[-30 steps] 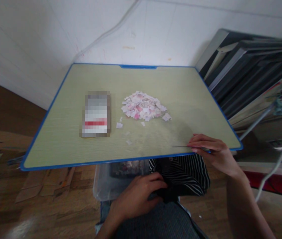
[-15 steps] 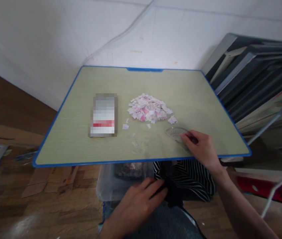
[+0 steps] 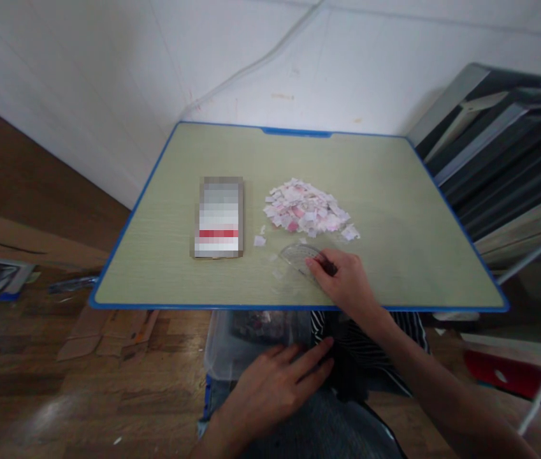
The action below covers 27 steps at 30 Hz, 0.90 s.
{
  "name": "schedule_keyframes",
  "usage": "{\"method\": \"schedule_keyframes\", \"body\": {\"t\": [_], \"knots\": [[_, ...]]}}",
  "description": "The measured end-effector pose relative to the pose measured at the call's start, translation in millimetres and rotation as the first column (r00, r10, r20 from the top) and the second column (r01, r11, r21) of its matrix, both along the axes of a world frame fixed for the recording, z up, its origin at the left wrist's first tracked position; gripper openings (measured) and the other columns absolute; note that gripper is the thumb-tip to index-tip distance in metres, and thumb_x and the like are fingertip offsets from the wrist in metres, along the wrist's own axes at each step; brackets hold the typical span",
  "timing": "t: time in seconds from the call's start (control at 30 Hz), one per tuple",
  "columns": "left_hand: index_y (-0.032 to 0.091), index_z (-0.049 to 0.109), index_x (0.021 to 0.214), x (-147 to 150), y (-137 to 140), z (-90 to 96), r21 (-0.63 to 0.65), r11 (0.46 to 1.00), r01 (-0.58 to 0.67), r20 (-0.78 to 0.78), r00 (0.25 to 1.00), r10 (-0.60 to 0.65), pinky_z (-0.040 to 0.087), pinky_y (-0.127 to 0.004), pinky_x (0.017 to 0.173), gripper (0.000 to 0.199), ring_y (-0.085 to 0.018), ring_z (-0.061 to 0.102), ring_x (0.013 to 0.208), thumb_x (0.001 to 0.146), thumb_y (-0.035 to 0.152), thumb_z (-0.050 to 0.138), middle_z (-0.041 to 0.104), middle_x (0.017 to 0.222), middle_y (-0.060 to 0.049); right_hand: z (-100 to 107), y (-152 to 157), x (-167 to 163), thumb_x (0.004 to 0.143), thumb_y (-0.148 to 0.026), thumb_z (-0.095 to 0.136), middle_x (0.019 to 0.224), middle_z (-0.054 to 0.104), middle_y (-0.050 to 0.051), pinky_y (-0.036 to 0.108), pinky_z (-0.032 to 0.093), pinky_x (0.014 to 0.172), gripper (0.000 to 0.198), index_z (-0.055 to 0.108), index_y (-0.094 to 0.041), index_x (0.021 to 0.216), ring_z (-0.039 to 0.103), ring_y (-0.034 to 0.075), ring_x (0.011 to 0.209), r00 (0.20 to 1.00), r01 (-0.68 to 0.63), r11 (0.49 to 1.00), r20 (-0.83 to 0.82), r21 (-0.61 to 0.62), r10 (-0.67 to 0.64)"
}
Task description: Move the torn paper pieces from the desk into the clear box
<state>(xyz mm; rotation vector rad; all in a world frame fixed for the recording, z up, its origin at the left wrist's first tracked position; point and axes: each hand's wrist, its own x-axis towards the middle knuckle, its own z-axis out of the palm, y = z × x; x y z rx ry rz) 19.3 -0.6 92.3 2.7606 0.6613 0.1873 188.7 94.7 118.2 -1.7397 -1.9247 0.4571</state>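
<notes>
Right hand [image 3: 346, 284]: lay on the table [image 3: 394, 210], fingertips pinching a clear protractor [image 3: 299, 256] flat on the top.
Protractor: sat just below the heap of paper scraps [image 3: 309, 210].
Left hand [image 3: 274, 382]: rested loosely open on the lap, holding nothing, beside a plastic tub [image 3: 232, 344].

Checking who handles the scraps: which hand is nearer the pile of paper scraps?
Right. The right hand rests on the table just in front of the pile of paper scraps; the left hand is below the table edge.

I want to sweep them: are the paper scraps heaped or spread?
Mostly heaped: paper scraps form one pile; a few lie loose beside the clear protractor.
</notes>
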Motion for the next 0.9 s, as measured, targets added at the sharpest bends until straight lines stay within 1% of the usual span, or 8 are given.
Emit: {"method": "schedule_keyframes", "body": {"t": [0.13,0.23,0.27,0.33,0.43,0.63,0.77,0.9], "knots": [[0.018,0.038,0.126,2,1,1.9,0.0,1.0,0.013,-0.011,1.0,-0.013,0.05,-0.03,0.071,0.036,-0.017,0.052,0.096,0.09,0.018,0.032,0.027,0.139,-0.002,1,2,-14,0.078,-0.028,0.049,0.048,0.045,-0.003,0.023,0.028,0.049,0.029,0.044,-0.016,0.052,0.038,0.008,0.046,0.99,-0.138,0.99,0.006,0.025,0.138],[0.018,0.037,0.126,3,2,2.6,-0.007,1.0,0.016,-0.026,1.0,-0.016,0.051,-0.029,0.066,0.037,-0.017,0.054,0.093,0.089,0.016,0.034,0.028,0.139,-0.003,10,8,-12,0.078,-0.027,0.049,0.05,0.045,-0.003,0.022,0.031,0.052,0.028,0.043,-0.017,0.053,0.041,0.008,0.048,0.972,-0.23,0.97,-0.025,0.073,0.232],[0.017,0.036,0.127,3,2,2.5,-0.01,1.0,0.022,-0.032,0.999,-0.022,0.051,-0.028,0.064,0.038,-0.017,0.054,0.092,0.089,0.016,0.034,0.027,0.139,-0.003,15,10,-8,0.079,-0.026,0.048,0.05,0.046,-0.003,0.022,0.032,0.051,0.027,0.043,-0.017,0.054,0.042,0.008,0.048,0.972,-0.223,0.972,-0.052,0.079,0.228],[0.017,0.035,0.127,3,2,2.1,-0.013,0.999,0.029,-0.039,0.999,-0.029,0.051,-0.028,0.06,0.039,-0.017,0.055,0.089,0.089,0.015,0.034,0.026,0.139,-0.004,23,15,3,0.078,-0.026,0.049,0.05,0.047,-0.003,0.021,0.033,0.049,0.027,0.043,-0.017,0.053,0.043,0.009,0.049,0.984,-0.142,0.985,-0.095,0.094,0.151],[0.017,0.036,0.126,3,2,0.9,-0.02,0.999,0.025,-0.034,0.999,-0.026,0.051,-0.028,0.058,0.038,-0.016,0.055,0.085,0.088,0.015,0.034,0.027,0.139,-0.004,31,17,28,0.076,-0.028,0.051,0.051,0.049,-0.002,0.022,0.035,0.05,0.024,0.046,-0.018,0.055,0.046,0.01,0.05,0.996,-0.071,0.992,-0.047,0.104,0.076],[0.017,0.036,0.126,2,2,0.2,-0.027,0.999,0.018,-0.008,1.0,-0.018,0.051,-0.029,0.055,0.039,-0.017,0.055,0.087,0.088,0.017,0.038,0.029,0.138,-0.005,28,3,69,0.075,-0.032,0.05,0.053,0.055,0.001,0.024,0.037,0.051,0.023,0.052,-0.018,0.057,0.05,0.013,0.051,0.998,0.023,0.997,0.061,0.068,-0.027],[0.017,0.037,0.125,2,2,0.5,-0.035,0.999,0.018,-0.008,1.0,-0.018,0.051,-0.029,0.055,0.038,-0.017,0.056,0.085,0.088,0.016,0.037,0.03,0.137,-0.006,21,-3,71,0.074,-0.033,0.05,0.053,0.057,0.002,0.025,0.037,0.05,0.024,0.054,-0.017,0.057,0.052,0.013,0.05,0.998,0.019,1.0,0.063,0.011,-0.02],[0.018,0.037,0.125,4,2,1.9,-0.041,0.999,0.008,-0.023,1.0,-0.009,0.051,-0.029,0.058,0.037,-0.017,0.055,0.088,0.088,0.017,0.036,0.029,0.138,-0.004,16,2,50,0.075,-0.03,0.049,0.05,0.053,0.001,0.023,0.036,0.049,0.024,0.05,-0.017,0.054,0.047,0.011,0.048,0.998,-0.039,0.999,0.045,0.031,0.037]]}}
